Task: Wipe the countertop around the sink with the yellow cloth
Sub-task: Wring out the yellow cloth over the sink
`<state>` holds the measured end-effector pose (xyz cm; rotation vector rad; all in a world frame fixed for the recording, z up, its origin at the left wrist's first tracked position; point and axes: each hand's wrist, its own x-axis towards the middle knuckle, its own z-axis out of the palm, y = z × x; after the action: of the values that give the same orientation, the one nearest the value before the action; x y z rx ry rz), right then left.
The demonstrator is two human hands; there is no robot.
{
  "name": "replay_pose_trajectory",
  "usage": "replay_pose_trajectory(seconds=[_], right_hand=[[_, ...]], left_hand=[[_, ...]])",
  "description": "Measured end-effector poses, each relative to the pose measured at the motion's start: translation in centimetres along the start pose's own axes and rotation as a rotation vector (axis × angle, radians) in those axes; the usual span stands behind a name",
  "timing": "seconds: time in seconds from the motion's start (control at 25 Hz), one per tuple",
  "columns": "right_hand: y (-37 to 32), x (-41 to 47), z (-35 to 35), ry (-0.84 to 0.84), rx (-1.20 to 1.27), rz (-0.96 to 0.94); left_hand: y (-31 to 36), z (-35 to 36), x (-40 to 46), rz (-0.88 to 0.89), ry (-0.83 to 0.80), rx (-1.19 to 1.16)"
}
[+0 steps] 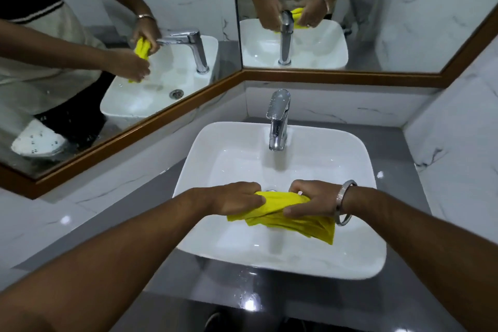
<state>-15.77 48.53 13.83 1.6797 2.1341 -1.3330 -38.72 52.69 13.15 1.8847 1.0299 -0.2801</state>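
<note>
Far left, an angled mirror [113, 43] in a wooden frame shows a person from the side, twisting something yellow over a white basin. Below it the grey table [126, 226] runs along the marble wall, shiny with a few bright spots of light on it.

The left hand [237, 198] reaches in over the sink [361, 264], its grip closed tight around the left end of the cloth [293, 217], fingers curled over the top of the bunched fabric. The cloth is yellow, rolled into a thick twisted rope between the two hands, held above the bowl near the drain, which it mostly hides. A loose flap of it hangs down to the right.

Behind the hands, the chrome tap [279, 118] stands at the back rim of the sink, beaded with drops.

The right hand [310, 198] has its grip clenched on the other end of the cloth, thumb underneath. A metal bangle [346, 202] sits on that wrist.

A second mirror [363, 8] above the back wall repeats the scene head-on. Further right, the table shows a small white fleck [380, 174] beside the sink.
</note>
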Motion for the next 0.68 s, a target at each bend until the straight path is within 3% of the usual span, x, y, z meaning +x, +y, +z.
replay_pose_trajectory(seconds=[0.2,0.32,0.44,0.56,0.68], right_hand=[[-2.5,-1.9,2.1,0.142,-0.060,0.053],[-4.9,-3.0,2.5,0.353,-0.120,0.131],[-7.2,-3.7,2.5,0.566,-0.164,0.237],[-9.0,-4.5,3.0,0.738,-0.191,0.349],[-9.5,-6.9,3.4,0.770,-0.245,0.441]], left_hand=[[-3.0,-2.4,-1.0,0.216,-0.021,0.215],[-3.0,-4.3,-2.3,0.353,0.195,0.491],[-1.4,-5.4,-3.4,0.386,0.355,0.588],[-0.4,-5.7,-3.7,0.378,0.289,0.559],[0.9,-5.2,-3.9,0.473,0.060,0.269]])
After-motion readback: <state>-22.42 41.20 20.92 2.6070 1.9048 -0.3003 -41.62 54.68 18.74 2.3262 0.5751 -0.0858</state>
